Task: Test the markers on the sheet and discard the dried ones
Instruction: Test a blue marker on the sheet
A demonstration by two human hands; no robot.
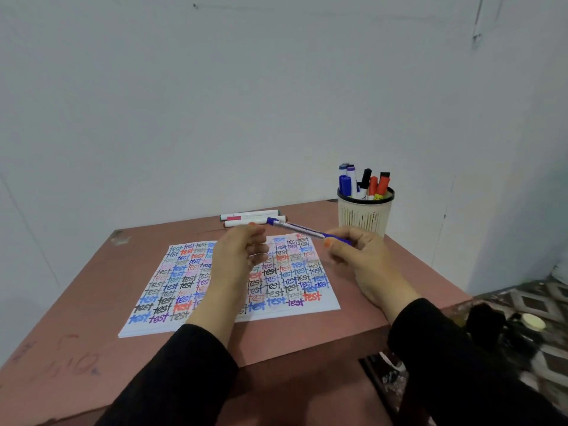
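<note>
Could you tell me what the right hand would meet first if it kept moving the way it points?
Probably the left hand, just past the blue marker's end; the white markers on the table lie beyond, though depth is unclear.

The sheet (228,287) is covered with the word "test" in many colours.

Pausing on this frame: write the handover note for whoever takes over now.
Right hand grips a blue marker above the sheet. Left hand is curled near the marker's far end; whether it holds anything is unclear.
The sheet is nearly filled with "test" words.
More markers stand in the cup; a few loose markers lie behind the sheet.
Left to do: test this marker, probably the others. No discard spot is visible.
</note>
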